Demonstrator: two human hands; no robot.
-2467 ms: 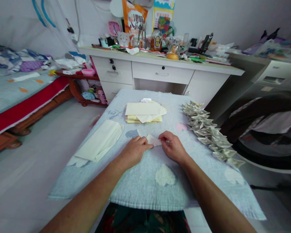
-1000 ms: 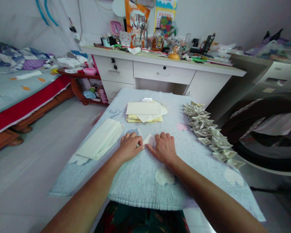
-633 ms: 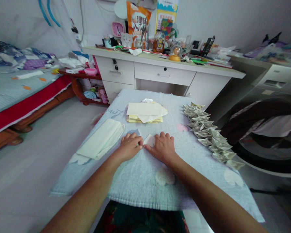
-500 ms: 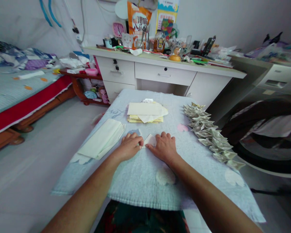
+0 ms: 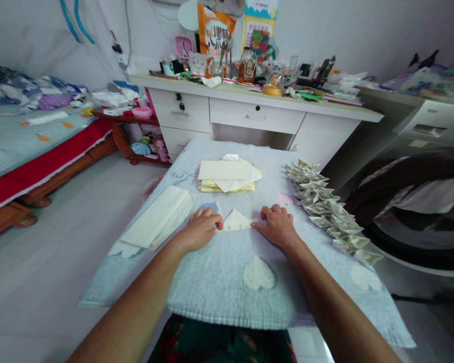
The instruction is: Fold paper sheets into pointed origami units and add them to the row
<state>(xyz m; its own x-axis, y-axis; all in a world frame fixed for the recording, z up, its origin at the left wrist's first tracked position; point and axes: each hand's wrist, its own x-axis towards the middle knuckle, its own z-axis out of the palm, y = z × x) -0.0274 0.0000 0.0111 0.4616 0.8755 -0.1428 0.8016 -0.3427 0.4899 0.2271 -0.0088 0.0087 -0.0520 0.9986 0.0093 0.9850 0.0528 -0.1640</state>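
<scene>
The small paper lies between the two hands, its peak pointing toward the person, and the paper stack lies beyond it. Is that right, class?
Not quite: the head view shows the peak of the small paper pointing away, toward the paper stack beyond. It does lie between the left hand and right hand.

a lived-in room of a home, by its look a bedroom: a bed (image 5: pixel 18 138) with rumpled bedding (image 5: pixel 26 91) stands on the left, a white desk (image 5: pixel 234 112) along the wall (image 5: pixel 333 30) carries a pink clock (image 5: pixel 183 47) and a jar (image 5: pixel 247 66), and a washing machine (image 5: pixel 441 116) stands on the right.
</scene>
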